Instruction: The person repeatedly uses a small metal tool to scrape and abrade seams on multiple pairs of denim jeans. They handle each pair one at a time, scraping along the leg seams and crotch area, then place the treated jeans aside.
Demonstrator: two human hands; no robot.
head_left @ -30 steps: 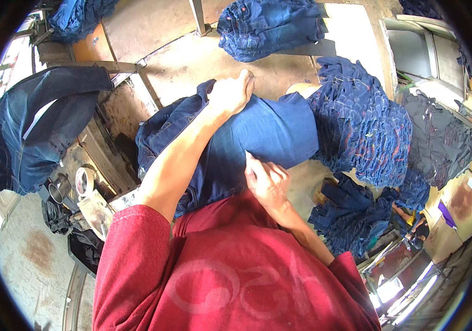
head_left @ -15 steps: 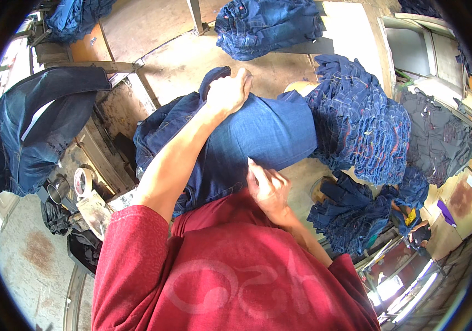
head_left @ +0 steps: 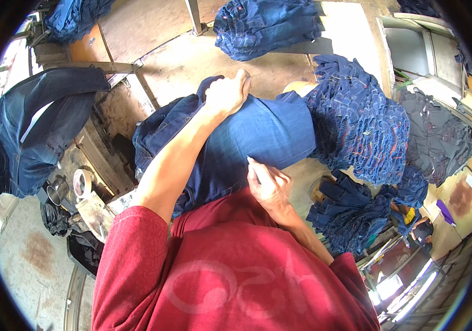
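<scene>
A pair of blue jeans (head_left: 274, 129) lies spread in front of me, its paler leg stretching to the right and darker folds bunched at the left. My left hand (head_left: 228, 95) is closed in a fist at the jeans' far edge, gripping the denim; its fingertips are hidden. Nearer to me, my right hand (head_left: 272, 186) has its fingers curled together, the index fingertip resting on the leg by its near edge. Whatever may be pinched in that hand is too small to make out.
A tall stack of folded jeans (head_left: 360, 121) stands close on the right, with loose denim (head_left: 346, 212) below it. Another jeans pile (head_left: 266, 27) lies ahead. At left, dark jeans (head_left: 43, 127) hang beside a tape roll (head_left: 83, 182) and a metal cup (head_left: 58, 192). A person (head_left: 422, 231) is at far right.
Both hands stay nearly where they were on the jeans. The raised fold beside my left hand has sunk slightly, and my right fingers have shifted a little.
</scene>
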